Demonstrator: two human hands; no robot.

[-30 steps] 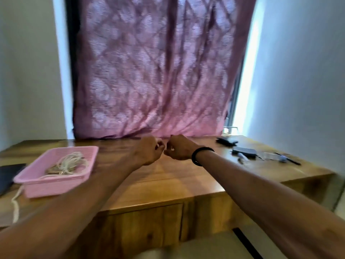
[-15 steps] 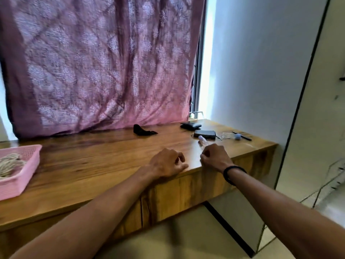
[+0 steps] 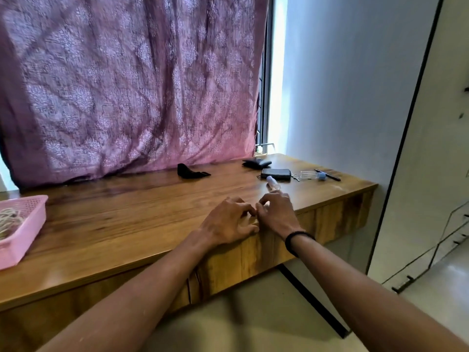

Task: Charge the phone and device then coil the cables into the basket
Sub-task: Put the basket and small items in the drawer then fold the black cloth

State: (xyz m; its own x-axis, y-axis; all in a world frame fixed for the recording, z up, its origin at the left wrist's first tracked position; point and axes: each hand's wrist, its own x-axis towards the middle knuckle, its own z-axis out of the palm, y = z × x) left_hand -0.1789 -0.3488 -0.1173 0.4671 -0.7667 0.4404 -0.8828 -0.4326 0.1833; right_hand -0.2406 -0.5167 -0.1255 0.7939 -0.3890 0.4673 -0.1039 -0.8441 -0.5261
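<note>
Pink perforated plastic basket (image 3: 24, 226) at 9 o'clock, far left on brown wooden bench (image 3: 132, 224), partly cut by frame edge. Cream coiled cable (image 3: 9, 219) already inside, against left wall of basket. Well apart from both hands.

Left hand (image 3: 228, 222) and right hand (image 3: 275, 215) at centre frame, side by side near front edge of bench, fingertips touching or nearly so. Left grip: fingers curled, nothing visible inside, palm edge resting on bench. Right grip: fingers curled too; contents not clear, cannot tell if something small pinched. Black band on right wrist (image 3: 297, 238).

Toward 1 o'clock from hands: small clear bottle with pale cap (image 3: 272, 182) just beyond right hand, flat dark rectangular device (image 3: 276, 174) behind it, dark folded wallet-like item (image 3: 256, 163) further back, clear small bottle with blue cap (image 3: 311, 175) and black pen (image 3: 327, 174) near right end. Crumpled black cloth piece (image 3: 190, 172) at 12 o'clock by pink patterned curtain (image 3: 132, 85).

Step, judged: one cable stowed, hands between actions, probably heading for items at right end. Phone or second cable not identifiable; dark device possibly one. Next move calls for reach to 1 o'clock past clear bottle without knocking it, then carry across bench to basket at 9 o'clock.
</note>
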